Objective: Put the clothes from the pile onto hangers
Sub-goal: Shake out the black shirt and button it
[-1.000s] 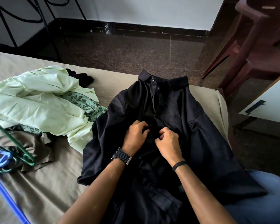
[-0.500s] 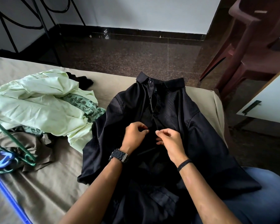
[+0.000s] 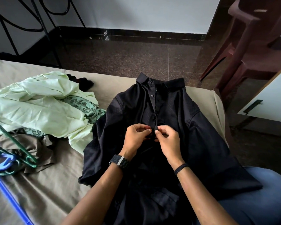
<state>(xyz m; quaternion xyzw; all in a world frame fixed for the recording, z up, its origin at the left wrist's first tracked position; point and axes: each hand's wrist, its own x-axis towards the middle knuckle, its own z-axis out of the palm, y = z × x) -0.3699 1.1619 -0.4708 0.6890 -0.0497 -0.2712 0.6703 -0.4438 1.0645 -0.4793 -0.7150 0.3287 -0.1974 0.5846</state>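
A black button-up shirt (image 3: 193,135) lies front-up on the bed, collar at the far edge, its lower part over my lap. My left hand (image 3: 135,138) and my right hand (image 3: 168,141) meet at the middle of its button placket, each pinching an edge of the fabric with thumb and fingertips. The two top buttons near the collar are fastened. To the left sits the pile: a pale green garment (image 3: 39,108), a leaf-print green cloth (image 3: 84,106) and a brown garment (image 3: 31,146). Green hangers (image 3: 13,143) and a blue hanger (image 3: 5,181) lie at the left edge.
The bed has a tan sheet (image 3: 44,189). Beyond its far edge is dark speckled floor (image 3: 128,57). A maroon plastic chair (image 3: 253,46) stands at the right, a white cabinet door (image 3: 269,101) below it, and a black metal frame (image 3: 44,25) at the back left.
Both hands have shifted slightly up the placket, and the fingers have gone from bunched fists to a fingertip pinch at the shirt's middle.
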